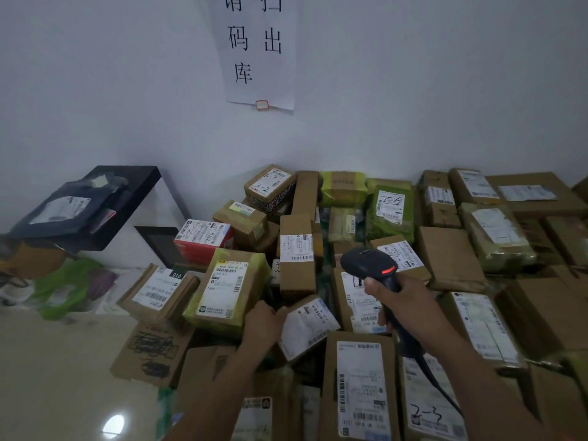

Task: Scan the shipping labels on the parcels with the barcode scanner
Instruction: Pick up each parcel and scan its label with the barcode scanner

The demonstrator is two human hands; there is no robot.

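Observation:
A heap of cardboard and green-wrapped parcels covers the floor against the white wall, most with white shipping labels facing up. My right hand (402,302) grips the handle of a black barcode scanner (370,264), its head over the middle of the heap with an orange-red light showing. My left hand (265,321) holds the left edge of a small tilted parcel (310,327) whose white label faces up. Just left of it stands a green-taped box (227,289) with a yellow-topped label. A long brown box (359,388) lies in front of me.
A black shelf (127,198) at the left carries a dark mailer bag (60,213). Green plastic bags (68,289) lie on the floor below it. Beige tiled floor (57,377) shows at lower left. A paper sign (259,49) hangs on the wall.

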